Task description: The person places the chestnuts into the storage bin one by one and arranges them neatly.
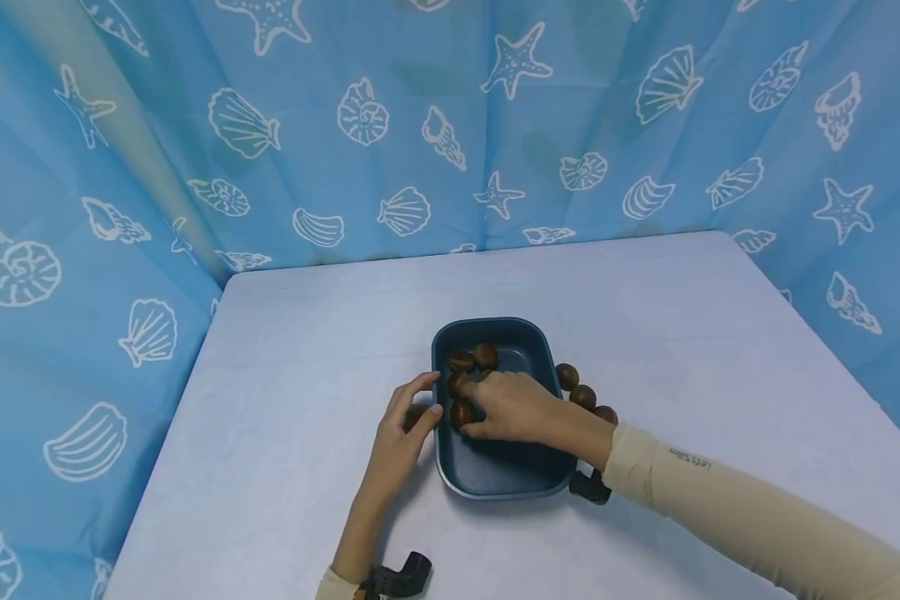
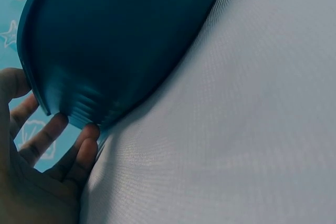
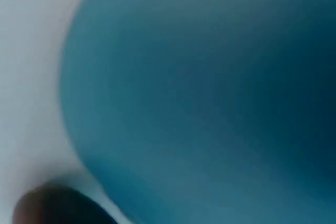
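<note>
Fingers apart, the left hand (image 1: pixel 396 443) touched the blue box (image 1: pixel 495 473). Inside, the right hand (image 1: pixel 516 408) was at some brown balls (image 1: pixel 461 413); I couldn't tell if it pinched one. More balls (image 1: pixel 582 397) sat just beside the box.

The bench (image 1: pixel 307 358) is pale with a faint lavender cast; its far corners are rounded, and a fine woven texture is revealed in the left wrist view. It is bordered at the back and both sides by blue hangings (image 1: pixel 450 83), loosely folded, on which starfish (image 1: pixel 516 62), fan shells (image 1: pixel 243 123) and spiral shells (image 1: pixel 362 112) are outlined in white. Soft-edged shadows are cast by diffuse light.
</note>
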Available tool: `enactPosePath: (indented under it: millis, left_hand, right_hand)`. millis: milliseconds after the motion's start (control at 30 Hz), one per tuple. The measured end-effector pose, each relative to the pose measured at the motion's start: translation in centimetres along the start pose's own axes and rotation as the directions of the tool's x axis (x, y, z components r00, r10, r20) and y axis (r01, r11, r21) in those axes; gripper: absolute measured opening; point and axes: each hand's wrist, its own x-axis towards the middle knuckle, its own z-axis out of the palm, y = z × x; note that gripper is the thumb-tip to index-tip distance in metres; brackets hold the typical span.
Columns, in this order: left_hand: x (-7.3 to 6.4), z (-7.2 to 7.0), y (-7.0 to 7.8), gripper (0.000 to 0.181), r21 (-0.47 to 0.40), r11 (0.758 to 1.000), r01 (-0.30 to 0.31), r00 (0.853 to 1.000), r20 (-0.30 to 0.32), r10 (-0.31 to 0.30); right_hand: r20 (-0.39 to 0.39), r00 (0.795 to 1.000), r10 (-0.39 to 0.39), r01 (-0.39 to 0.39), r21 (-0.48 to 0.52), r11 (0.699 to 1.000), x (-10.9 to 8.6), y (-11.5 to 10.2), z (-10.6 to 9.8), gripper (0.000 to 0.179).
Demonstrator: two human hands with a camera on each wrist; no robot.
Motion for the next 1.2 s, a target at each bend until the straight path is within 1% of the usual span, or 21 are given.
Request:
enactPosePath:
  millis: [133, 267, 367, 467, 667, 800, 967, 1100, 1200]
  left_hand:
    - [0.0, 0.1, 0.0, 0.043, 0.003, 1.000, 0.001, 1.000, 0.005, -0.001]
    - [0.0, 0.1, 0.0, 0.044, 0.015, 1.000, 0.004, 1.000, -0.004, -0.004]
    - [0.0, 0.1, 0.1, 0.044, 0.028, 1.000, 0.007, 1.000, -0.006, -0.007]
    - [0.0, 0.1, 0.1, 0.043, 0.036, 0.999, 0.013, 1.000, -0.008, -0.013]
    - [-0.1, 0.2, 0.1, 0.042, 0.045, 0.999, 0.014, 1.000, -0.024, -0.013]
    - [0.0, 0.2, 0.1, 0.042, 0.046, 0.999, 0.020, 1.000, -0.025, -0.018]
    - [-0.1, 0.3, 0.1, 0.041, 0.057, 0.998, 0.033, 0.999, -0.035, -0.031]
    - [-0.2, 0.4, 0.2, 0.041, 0.059, 0.998, 0.037, 0.999, -0.037, -0.035]
    - [-0.2, 0.4, 0.3, 0.041, 0.064, 0.997, 0.042, 0.999, -0.036, -0.040]
  right_hand:
    - [-0.034, 0.999, -0.013, 0.014, 0.017, 1.000, -0.4, -0.1, -0.6, 0.046]
    - [-0.066, 0.998, -0.005, 0.008, 0.036, 0.999, -1.2, -0.1, -2.1, 0.043]
    - [-0.092, 0.995, 0.029, -0.024, 0.047, 0.999, -2.2, 0.0, -3.3, 0.042]
    - [-0.116, 0.991, 0.070, -0.060, 0.085, 0.995, -3.4, 0.5, -4.2, 0.042]
    - [-0.152, 0.979, 0.135, -0.110, 0.165, 0.980, -6.1, 1.8, -5.2, 0.039]
    - [-0.180, 0.969, 0.170, -0.138, 0.178, 0.974, -8.0, 2.8, -5.4, 0.037]
    - [-0.216, 0.954, 0.210, -0.171, 0.189, 0.967, -9.9, 4.7, -5.1, 0.033]
    - [-0.203, 0.940, 0.274, -0.239, 0.181, 0.954, -11.5, 6.4, -4.3, 0.032]
    - [-0.190, 0.934, 0.301, -0.272, 0.163, 0.948, -12.5, 7.6, -3.3, 0.034]
